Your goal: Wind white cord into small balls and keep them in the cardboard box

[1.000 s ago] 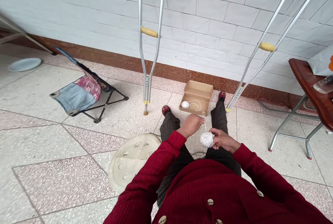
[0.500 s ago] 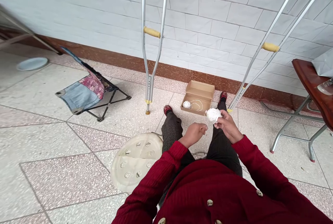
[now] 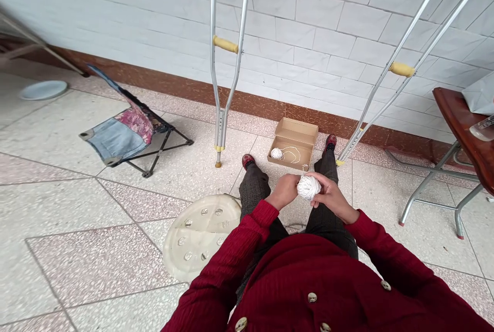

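A ball of white yarn (image 3: 309,188) sits between my two hands over my lap. My right hand (image 3: 332,197) curls around its right side, thumb and fingers gripping it. Against its left side, my left hand (image 3: 284,191) is closed with the fingers bent in; its fingertips are partly hidden by the ball, where it pinches the yarn. A short strand stands up from the top of the ball. Beyond my hands, an open cardboard box (image 3: 273,161) on the floor holds a second white yarn ball (image 3: 276,153) and a loose loop of strand.
Two metal crutches (image 3: 221,128) (image 3: 372,96) lean at the tiled wall. A folding chair (image 3: 119,136) stands left, with a pale basin (image 3: 43,90) beyond it. A round cream stool top (image 3: 198,237) is beside my left leg. At right is a red-brown table (image 3: 459,121).
My right hand has brought the yarn ball down and left, turning it. My left hand has moved slightly up and left and now meets the ball's left side.
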`<state>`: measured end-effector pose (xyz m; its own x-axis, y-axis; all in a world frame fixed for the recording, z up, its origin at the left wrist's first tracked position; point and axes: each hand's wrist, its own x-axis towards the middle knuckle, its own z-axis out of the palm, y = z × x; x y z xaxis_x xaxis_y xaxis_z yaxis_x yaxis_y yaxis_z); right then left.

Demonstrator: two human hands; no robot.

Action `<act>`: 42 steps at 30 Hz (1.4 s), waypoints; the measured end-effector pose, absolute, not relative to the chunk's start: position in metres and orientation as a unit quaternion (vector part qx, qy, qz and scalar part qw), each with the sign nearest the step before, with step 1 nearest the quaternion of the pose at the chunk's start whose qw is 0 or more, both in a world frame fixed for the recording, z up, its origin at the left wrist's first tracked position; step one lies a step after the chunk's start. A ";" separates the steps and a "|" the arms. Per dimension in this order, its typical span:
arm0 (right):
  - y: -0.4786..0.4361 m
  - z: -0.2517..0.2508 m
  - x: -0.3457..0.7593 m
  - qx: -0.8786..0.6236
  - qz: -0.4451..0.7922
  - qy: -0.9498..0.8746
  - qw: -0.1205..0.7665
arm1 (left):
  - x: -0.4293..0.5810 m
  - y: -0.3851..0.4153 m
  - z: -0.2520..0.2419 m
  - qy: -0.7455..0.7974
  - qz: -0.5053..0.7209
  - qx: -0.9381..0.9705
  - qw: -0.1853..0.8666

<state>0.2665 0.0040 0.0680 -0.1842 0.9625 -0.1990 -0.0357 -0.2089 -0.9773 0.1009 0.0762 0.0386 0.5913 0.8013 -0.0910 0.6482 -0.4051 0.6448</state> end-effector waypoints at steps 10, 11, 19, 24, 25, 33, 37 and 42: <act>-0.003 0.058 0.260 -0.547 0.604 -0.439 0.379 | 0.097 0.108 0.040 0.415 0.058 0.875 0.243; -0.002 0.056 0.260 -0.552 0.601 -0.434 0.381 | 0.099 0.112 0.045 0.412 0.057 0.881 0.227; 0.025 0.033 0.261 -0.611 0.555 -0.432 0.363 | 0.116 0.105 0.084 0.341 0.063 0.933 0.097; 0.064 0.037 0.270 -0.641 0.534 -0.402 0.377 | 0.118 0.098 0.109 0.312 0.092 0.941 0.097; 0.070 0.042 0.272 -0.635 0.536 -0.385 0.401 | 0.116 0.098 0.113 0.314 0.101 0.939 0.095; 0.092 0.089 0.285 -0.541 0.595 -0.285 0.522 | 0.099 0.089 0.109 0.359 0.211 0.900 0.129; 0.079 0.110 0.284 -0.505 0.627 -0.332 0.491 | 0.096 0.090 0.083 0.361 0.217 0.885 0.198; 0.042 0.133 0.279 -0.486 0.641 -0.406 0.434 | 0.087 0.111 0.056 0.364 0.199 0.882 0.226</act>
<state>0.2786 0.0421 0.1333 -0.1508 0.9507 -0.2710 -0.1621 -0.2942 -0.9419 0.0867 0.1108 0.0564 0.6560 0.7311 0.1876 0.5511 -0.6338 0.5429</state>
